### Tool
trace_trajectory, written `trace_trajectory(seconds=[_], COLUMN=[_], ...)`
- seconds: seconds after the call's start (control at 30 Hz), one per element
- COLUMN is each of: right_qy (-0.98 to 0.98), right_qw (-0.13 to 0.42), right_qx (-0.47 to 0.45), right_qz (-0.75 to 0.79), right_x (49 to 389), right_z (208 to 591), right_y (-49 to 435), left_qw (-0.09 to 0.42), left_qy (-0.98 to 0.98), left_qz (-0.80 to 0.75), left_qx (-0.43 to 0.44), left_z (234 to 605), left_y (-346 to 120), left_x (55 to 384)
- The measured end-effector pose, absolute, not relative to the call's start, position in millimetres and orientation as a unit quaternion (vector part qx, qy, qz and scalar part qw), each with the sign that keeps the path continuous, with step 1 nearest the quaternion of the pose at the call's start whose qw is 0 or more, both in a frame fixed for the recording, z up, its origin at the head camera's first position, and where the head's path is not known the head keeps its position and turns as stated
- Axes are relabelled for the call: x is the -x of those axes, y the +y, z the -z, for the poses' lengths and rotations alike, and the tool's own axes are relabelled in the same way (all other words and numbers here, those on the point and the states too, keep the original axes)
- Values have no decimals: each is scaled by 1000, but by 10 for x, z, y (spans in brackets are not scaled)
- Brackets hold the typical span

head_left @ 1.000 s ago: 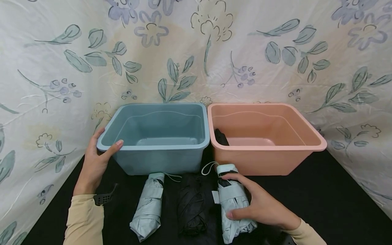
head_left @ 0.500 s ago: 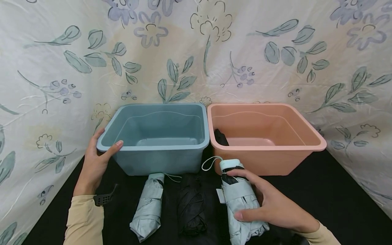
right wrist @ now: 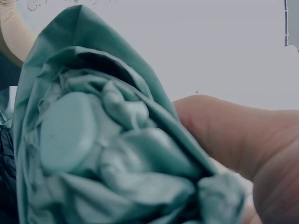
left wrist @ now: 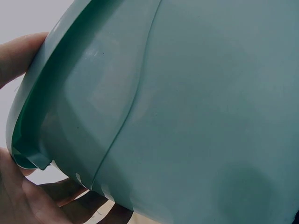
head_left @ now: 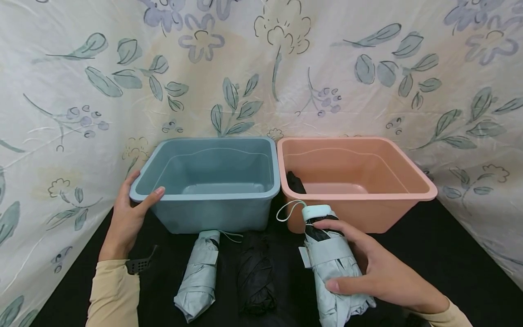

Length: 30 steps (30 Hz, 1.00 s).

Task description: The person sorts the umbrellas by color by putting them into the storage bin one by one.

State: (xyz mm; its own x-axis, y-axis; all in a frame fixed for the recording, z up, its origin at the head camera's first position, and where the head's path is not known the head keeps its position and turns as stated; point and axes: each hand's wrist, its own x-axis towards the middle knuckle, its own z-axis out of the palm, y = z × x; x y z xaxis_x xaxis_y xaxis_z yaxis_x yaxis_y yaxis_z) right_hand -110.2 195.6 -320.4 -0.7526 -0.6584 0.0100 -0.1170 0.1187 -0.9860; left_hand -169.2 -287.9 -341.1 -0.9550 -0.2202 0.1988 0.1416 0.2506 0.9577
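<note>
In the head view my right hand point(head_left: 376, 265) grips a folded pale blue umbrella point(head_left: 333, 265) between thumb and fingers, in front of the pink bin point(head_left: 359, 213). Its handle end, with a looped cord point(head_left: 288, 211), points toward the bin. The right wrist view has the umbrella's bunched fabric point(right wrist: 140, 163) close up, the thumb pressing its side. At the left, my left hand point(head_left: 128, 218) holds the corner of the blue bin point(head_left: 212, 213), thumb over the rim. Seen from the left wrist, the fingers curl about that bin's wall point(left wrist: 187, 107).
A second pale blue umbrella point(head_left: 198, 277) and a black folded umbrella point(head_left: 256, 274) lie on the black cloth point(head_left: 441, 268) before the bins. A black item point(head_left: 295, 183) sits inside the pink bin's left end. Flowered fabric point(head_left: 261, 68) hangs behind.
My right hand has moved to the right with the pale blue umbrella, whose handle end now overlaps the pink bin's front higher up. The left hand stays on the blue bin.
</note>
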Motion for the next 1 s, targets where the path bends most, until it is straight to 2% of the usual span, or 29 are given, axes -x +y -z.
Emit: trace_trajectory(seconds=[0.47, 0.7, 1.0], right_qy=[771, 808, 787], right_qw=[165, 136, 129], right_qx=[237, 225, 262], right_qz=[567, 527, 543], right_x=[1204, 1399, 1772], right_z=[2926, 2700, 2436], right_y=[2177, 2286, 2383], left_qw=[146, 147, 148], left_qy=[-775, -775, -774], left_qz=[614, 615, 614], left_qx=[-25, -27, -28], left_z=[3411, 3418, 3409], left_y=[-2886, -2893, -2884], left_x=[1702, 1701, 1698])
